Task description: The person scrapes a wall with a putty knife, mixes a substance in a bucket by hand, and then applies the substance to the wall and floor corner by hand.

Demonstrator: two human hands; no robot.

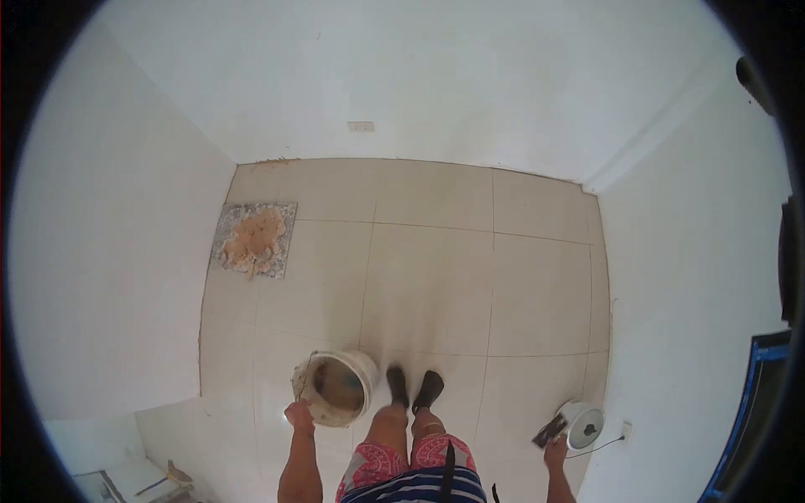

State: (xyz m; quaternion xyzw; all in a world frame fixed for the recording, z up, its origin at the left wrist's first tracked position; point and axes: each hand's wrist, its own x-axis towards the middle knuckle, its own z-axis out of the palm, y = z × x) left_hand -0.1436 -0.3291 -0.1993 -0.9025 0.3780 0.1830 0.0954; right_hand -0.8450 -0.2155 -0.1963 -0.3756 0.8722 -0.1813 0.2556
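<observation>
My left hand point(299, 415) is closed on the wire handle of a white bucket point(369, 369), whose rim is smeared with dried material. The bucket hangs tilted beside my legs, its mouth turned toward me, with a brownish residue inside. On the right, my right hand point(554, 453) grips a dark, flat-bladed trowel point(549, 430). The trowel overlaps the edge of a round white appliance point(584, 425) near the right wall.
A speckled square slab point(285, 251) with a heap of tan mortar point(253, 239) lies at the left wall. Beige floor tiles point(428, 277) run to the back wall, which has an outlet point(360, 127). A thin cord point(597, 448) leads to a right-wall outlet point(626, 431). A dark blue-edged panel point(750, 402) stands far right.
</observation>
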